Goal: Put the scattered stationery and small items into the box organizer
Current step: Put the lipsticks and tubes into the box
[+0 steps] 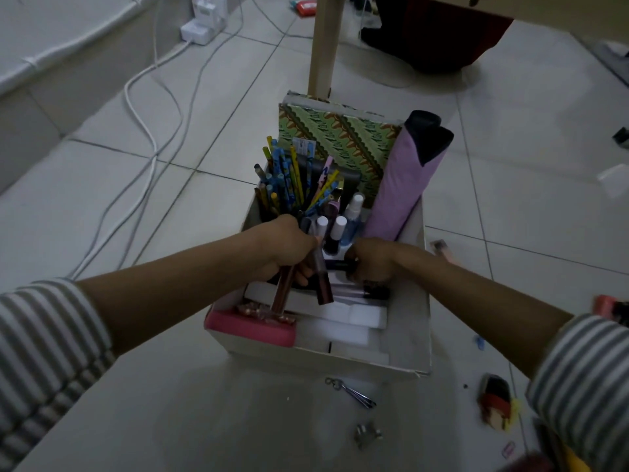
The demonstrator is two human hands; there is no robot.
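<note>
1. White cardboard box organizer (413,321): standing on the pale tiled floor (510,206), with both hands over its middle compartment.
2. Left hand (289,250): fingers curled tight round a bundle of slim brown and mauve tubes (285,291), held slanting with the lower ends over the front tray. Hold the bundle together until it is seated on a compartment bottom, then loosen the fingers.
3. Right hand (372,260): fingers curled round a slim dark tube (340,266), with the exact pinch partly hidden. Lower it beside the bundle, not across it.
4. Steer clear of the white-capped small bottles (330,228) just behind both hands, and of the coloured pencils (289,180) upright in the rear left compartment. Likely to tip if nudged.
5. Release one hand at a time, bracing the box wall with the other.
6. Not yet stowed: thin metal tweezers (352,392) and a small metal clip (367,435) on the floor near the front wall. Collect next.
</note>
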